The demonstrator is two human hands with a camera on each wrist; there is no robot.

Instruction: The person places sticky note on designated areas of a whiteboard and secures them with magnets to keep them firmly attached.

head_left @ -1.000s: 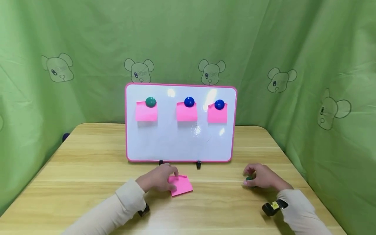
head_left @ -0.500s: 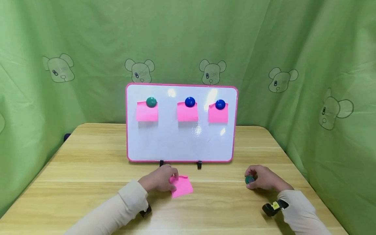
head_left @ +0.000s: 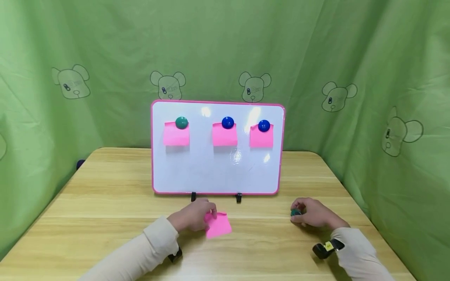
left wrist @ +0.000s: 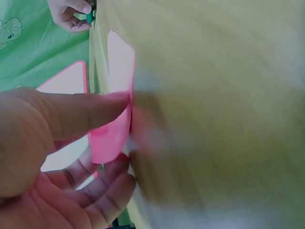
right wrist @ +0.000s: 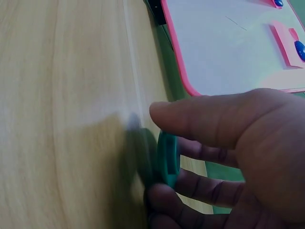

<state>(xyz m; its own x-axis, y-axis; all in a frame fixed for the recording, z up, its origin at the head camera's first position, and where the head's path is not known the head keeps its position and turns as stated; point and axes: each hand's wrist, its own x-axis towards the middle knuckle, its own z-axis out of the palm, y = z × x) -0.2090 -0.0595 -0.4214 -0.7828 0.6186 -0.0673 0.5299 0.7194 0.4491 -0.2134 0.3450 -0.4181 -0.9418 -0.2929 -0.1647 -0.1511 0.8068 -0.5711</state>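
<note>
My left hand (head_left: 195, 214) pinches a pink sticky note (head_left: 218, 226) by its left side, in front of the whiteboard. In the left wrist view the thumb lies across this curved note (left wrist: 119, 67), with the fingers behind it. At the right of the table my right hand (head_left: 314, 212) holds a round green magnet (head_left: 294, 212). Seen from the right wrist, the magnet (right wrist: 168, 159) stands on edge between thumb and fingers, close to the wood. Part of it is hidden by the hand.
A pink-framed whiteboard (head_left: 211, 171) stands on black feet (head_left: 239, 198) on the wooden table (head_left: 116, 183). It bears three pink notes, under a green magnet (head_left: 181, 122) and two blue magnets (head_left: 227, 122). Green curtain (head_left: 218, 43) surrounds the table.
The right hand has turned the green magnet in its fingers and shifted slightly left. The left hand and its pink note have moved slightly right and towards the person.
</note>
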